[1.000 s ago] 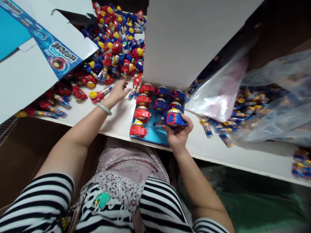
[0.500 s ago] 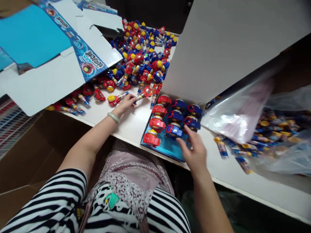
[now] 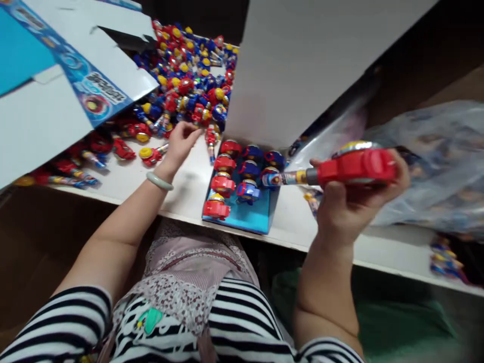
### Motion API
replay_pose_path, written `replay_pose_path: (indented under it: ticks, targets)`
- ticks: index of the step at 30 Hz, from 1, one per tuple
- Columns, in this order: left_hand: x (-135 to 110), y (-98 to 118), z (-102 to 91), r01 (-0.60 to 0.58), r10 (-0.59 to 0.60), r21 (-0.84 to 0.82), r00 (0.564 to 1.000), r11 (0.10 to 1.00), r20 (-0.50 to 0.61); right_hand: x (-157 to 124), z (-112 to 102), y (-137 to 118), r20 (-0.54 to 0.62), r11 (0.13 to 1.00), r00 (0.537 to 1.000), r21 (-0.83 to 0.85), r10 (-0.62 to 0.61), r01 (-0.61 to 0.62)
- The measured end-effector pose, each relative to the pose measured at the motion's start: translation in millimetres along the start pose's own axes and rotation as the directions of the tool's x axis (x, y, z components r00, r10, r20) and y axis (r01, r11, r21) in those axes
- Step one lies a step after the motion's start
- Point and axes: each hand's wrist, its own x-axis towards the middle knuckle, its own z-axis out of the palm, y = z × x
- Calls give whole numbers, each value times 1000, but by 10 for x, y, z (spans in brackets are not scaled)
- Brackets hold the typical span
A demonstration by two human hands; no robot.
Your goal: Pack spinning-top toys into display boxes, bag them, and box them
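My right hand (image 3: pixel 344 212) is wrapped round a red watch-shaped toy (image 3: pixel 357 166) with a silvery rim and a printed tube that points left. It holds the toy above the table, right of the display box (image 3: pixel 260 217). In the blue-lined box stand rows of similar toys: a red column (image 3: pixel 223 185) at left, blue ones (image 3: pixel 248 191) in the middle and at right. The held tube covers part of the right column. My left hand (image 3: pixel 180 148) is over the table left of the box, fingers loosely curved and apart, nothing visible between them. Near it lies a red toy with a tube (image 3: pixel 212 138).
A heap of red, blue and yellow toys (image 3: pixel 185 65) covers the table's back left. Printed flattened cartons (image 3: pixel 41 121) lie at left. The box's raised white lid (image 3: pixel 302 60) stands behind it. Clear plastic bags (image 3: pixel 438 166) rest at right. The table's front edge (image 3: pixel 287 247) runs before me.
My right hand has left the box, moving right and up, and now holds a red toy. My left hand has let go of the red toy's tube. The view has shifted right.
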Motion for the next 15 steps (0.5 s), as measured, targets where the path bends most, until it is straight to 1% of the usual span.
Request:
replay_pose_path:
  ticks: [1, 2, 3, 4, 5, 6, 7, 9, 11, 12, 13, 15]
  targets:
    - [84, -185, 49, 105, -107, 156, 994, 982, 0, -142, -161, 33, -34, 998, 999, -64, -3, 1]
    - [147, -343, 118, 196, -211, 306, 977, 932, 17, -299, -268, 75, -55, 992, 998, -124, 3, -10]
    - [186, -466, 202, 252, -304, 438, 951, 863, 51, -460, -317, 130, -57, 984, 998, -173, 24, -33]
    - [205, -551, 293, 278, -375, 537, 924, 797, 78, -613, -317, 196, -27, 974, 997, -213, 72, -76]
    - [210, -599, 382, 289, -422, 600, 902, 746, 89, -749, -282, 266, -5, 964, 993, -243, 114, -112]
    - [206, -619, 460, 296, -447, 636, 890, 713, 86, -861, -230, 332, 13, 955, 990, -265, 143, -134]
    - [200, -621, 521, 302, -454, 651, 888, 696, 74, -947, -178, 383, 35, 949, 987, -280, 160, -144]
    - [194, -600, 577, 311, -447, 657, 894, 687, 43, -1043, -113, 423, 101, 944, 979, -298, 178, -141]
    - [189, -584, 546, 349, -450, 621, 893, 702, 8, -1062, -119, 397, 193, 946, 966, -307, 170, -105]
    - [179, -584, 505, 383, -466, 556, 885, 738, 9, -1054, -138, 378, 223, 947, 962, -310, 155, -81]
    - [159, -587, 452, 423, -486, 452, 874, 785, 27, -1041, -159, 362, 233, 948, 963, -312, 138, -60]
    - [80, -592, 325, 494, -510, 163, 857, 854, 79, -1008, -187, 357, 218, 948, 969, -315, 112, -38]
